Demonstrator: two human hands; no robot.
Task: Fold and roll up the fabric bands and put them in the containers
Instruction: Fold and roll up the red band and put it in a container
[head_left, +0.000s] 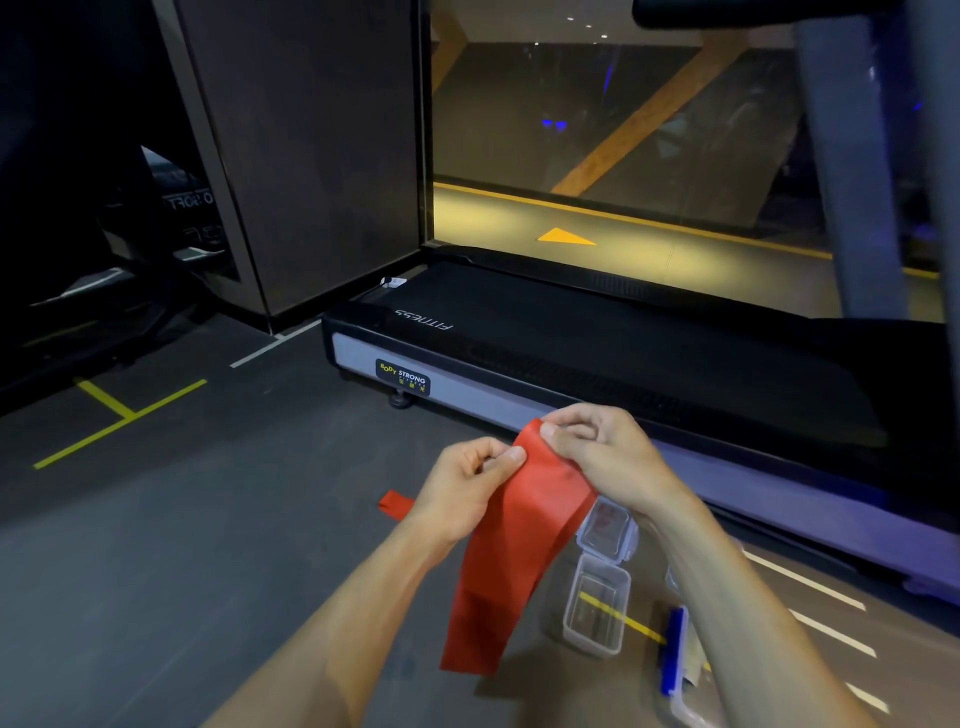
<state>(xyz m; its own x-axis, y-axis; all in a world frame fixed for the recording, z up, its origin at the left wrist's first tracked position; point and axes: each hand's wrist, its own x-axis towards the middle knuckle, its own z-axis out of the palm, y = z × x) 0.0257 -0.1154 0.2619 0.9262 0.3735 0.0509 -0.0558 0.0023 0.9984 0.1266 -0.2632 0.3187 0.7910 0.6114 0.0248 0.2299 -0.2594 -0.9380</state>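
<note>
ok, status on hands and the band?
Left hand, right hand both pinch red band top edge. Band hangs unrolled. Clear containers on floor. Nothing in the way.

This is a gym or fitness studio. A treadmill (597, 358) fills the middle and right of the frame, its black running belt printed with "FITNESS" and its grey side rail carrying a "BODY STRONG" label (403, 376). A grey upright post (841, 171) of the machine rises at the upper right. The dark rubber-like floor (156, 545) at lower left is marked with yellow tape lines (117, 415) and white lines. Behind the treadmill, a large glass pane (597, 114) shows a yellow arrow (565, 237) on the ground beyond. More dark equipment (130, 260) stands at the upper left.
</note>
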